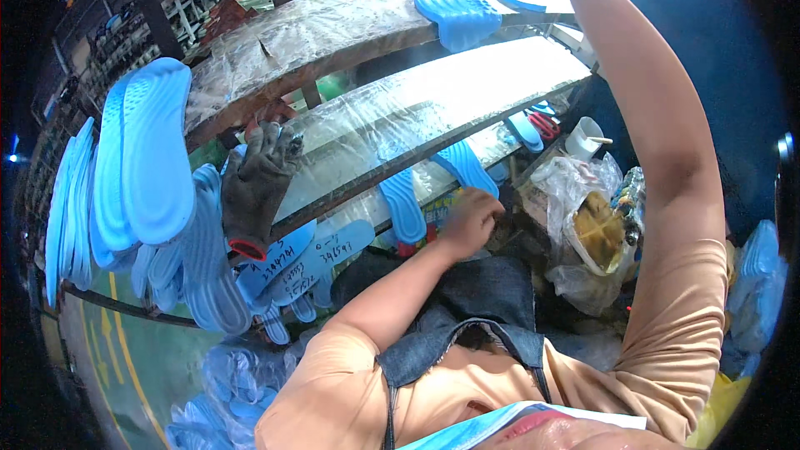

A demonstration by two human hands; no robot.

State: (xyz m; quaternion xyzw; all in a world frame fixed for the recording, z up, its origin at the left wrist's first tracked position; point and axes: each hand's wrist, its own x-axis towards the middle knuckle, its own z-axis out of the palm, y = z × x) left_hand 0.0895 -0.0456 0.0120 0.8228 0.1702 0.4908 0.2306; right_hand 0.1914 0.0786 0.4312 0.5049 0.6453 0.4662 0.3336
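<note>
Left hand [472, 218] low, fingers curled, forearm bent inward. Right arm raised overhead, hand out of view.

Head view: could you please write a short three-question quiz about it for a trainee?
1. True or false: the dark work glove lies flat on the floor.
2. What colour are the insoles on the top shelf? A) red B) blue C) green
3. Which hand has its fingers at the blue insole under the lower shelf?

Key
1. False: it hangs at the front edge of the lower shelf.
2. B.
3. The left hand.
</note>
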